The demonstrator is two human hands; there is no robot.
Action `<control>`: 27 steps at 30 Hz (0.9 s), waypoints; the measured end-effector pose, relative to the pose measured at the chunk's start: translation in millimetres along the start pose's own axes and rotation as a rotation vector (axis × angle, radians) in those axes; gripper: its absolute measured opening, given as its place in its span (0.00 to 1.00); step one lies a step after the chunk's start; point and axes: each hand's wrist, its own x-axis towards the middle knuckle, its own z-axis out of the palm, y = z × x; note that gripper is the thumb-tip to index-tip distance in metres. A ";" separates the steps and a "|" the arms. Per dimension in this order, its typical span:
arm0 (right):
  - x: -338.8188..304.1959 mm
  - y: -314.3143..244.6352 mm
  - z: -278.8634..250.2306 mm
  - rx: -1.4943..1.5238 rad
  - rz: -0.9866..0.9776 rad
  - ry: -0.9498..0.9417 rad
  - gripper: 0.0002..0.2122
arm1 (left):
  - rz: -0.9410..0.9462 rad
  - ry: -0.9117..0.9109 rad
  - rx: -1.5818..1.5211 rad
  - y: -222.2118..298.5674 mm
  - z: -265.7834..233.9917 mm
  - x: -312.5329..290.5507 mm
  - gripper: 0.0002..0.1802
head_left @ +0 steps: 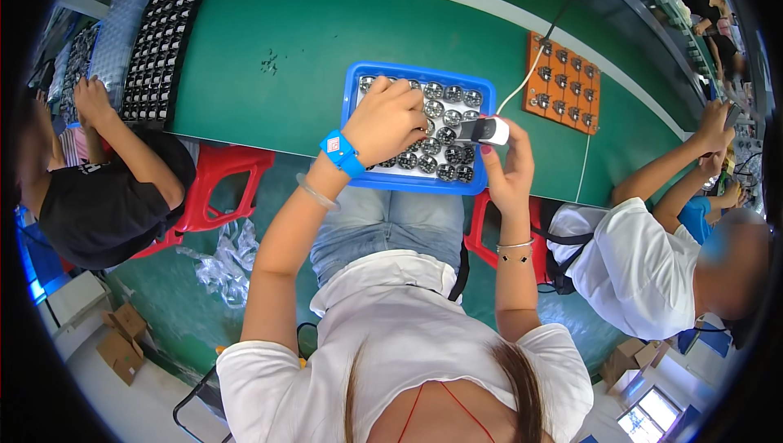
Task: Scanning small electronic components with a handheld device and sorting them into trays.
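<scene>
Your left hand (385, 121) curled over the blue tray (412, 185), its grip hidden, so I couldn't tell. Your right hand (510, 175) was closed around a white tool (491, 131) at its right edge. Round metal parts (433, 109) lay inside; finished and remaining ones looked alike.

Place: assembly workshop in a factory | long green-topped desk (269, 27) | near edge: blue rectangular plastic tray (424, 69), round silvery metal parts (427, 164) in rows | toward left end: black rectangular rack (188, 45) | co-workers (106, 206) along near edge, red plastic stools (189, 206)
</scene>
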 end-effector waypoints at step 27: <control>-26.8 -6.8 -3.4 -0.118 0.010 -0.050 0.16 | -0.034 0.075 -0.100 28.1 1.6 -9.1 0.07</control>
